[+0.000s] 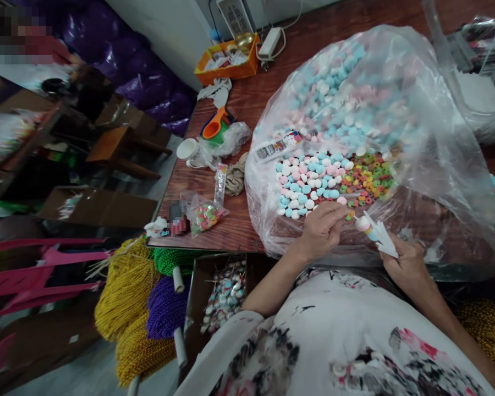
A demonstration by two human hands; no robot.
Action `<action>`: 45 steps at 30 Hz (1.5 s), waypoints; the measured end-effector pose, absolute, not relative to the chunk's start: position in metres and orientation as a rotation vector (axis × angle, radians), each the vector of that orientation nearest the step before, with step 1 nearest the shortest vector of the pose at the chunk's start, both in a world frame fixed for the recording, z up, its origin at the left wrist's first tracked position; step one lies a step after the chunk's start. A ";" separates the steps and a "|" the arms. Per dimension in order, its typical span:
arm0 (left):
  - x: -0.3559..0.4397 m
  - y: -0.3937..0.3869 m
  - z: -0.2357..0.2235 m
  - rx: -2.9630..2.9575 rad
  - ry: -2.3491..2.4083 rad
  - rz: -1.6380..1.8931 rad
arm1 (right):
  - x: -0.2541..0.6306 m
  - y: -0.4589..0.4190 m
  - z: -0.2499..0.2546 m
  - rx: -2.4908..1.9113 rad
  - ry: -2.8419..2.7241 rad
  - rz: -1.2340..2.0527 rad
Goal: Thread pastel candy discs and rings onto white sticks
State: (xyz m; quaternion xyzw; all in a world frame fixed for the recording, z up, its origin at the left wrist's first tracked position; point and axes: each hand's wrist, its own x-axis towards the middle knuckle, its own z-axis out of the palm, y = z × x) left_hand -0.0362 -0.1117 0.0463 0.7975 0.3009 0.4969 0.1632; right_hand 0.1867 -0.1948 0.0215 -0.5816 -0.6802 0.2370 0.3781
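My left hand pinches a small ring candy; my right hand grips the white sticks beside it.

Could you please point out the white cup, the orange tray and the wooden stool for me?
White cup (186, 149): head view, on its body.
Orange tray (235, 71): head view, on its front wall.
Wooden stool (110, 145): head view, on its seat.
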 end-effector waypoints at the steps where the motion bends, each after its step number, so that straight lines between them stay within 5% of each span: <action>1: -0.036 -0.112 0.045 2.341 0.839 1.418 | 0.187 -0.195 0.021 -1.491 -1.743 0.593; 5: -0.036 -0.116 0.041 2.384 0.741 1.391 | 0.186 -0.196 0.015 -1.436 -1.781 0.554; 12: -0.027 -0.119 0.047 1.442 0.807 1.273 | 0.182 -0.198 0.007 -1.260 -1.781 0.528; 23: -0.005 -0.145 0.035 1.222 0.797 1.132 | 0.178 -0.199 0.011 -1.209 -1.799 0.406; 31: -0.067 -0.094 0.055 1.742 1.239 1.056 | 0.209 -0.184 0.001 -1.605 -1.491 0.348; 38: -0.084 -0.052 0.050 2.396 1.583 0.227 | 0.218 -0.184 -0.020 -1.582 -1.421 0.489; 45: -0.081 -0.050 0.055 1.879 1.488 0.781 | 0.213 -0.187 -0.026 -1.581 -1.188 0.672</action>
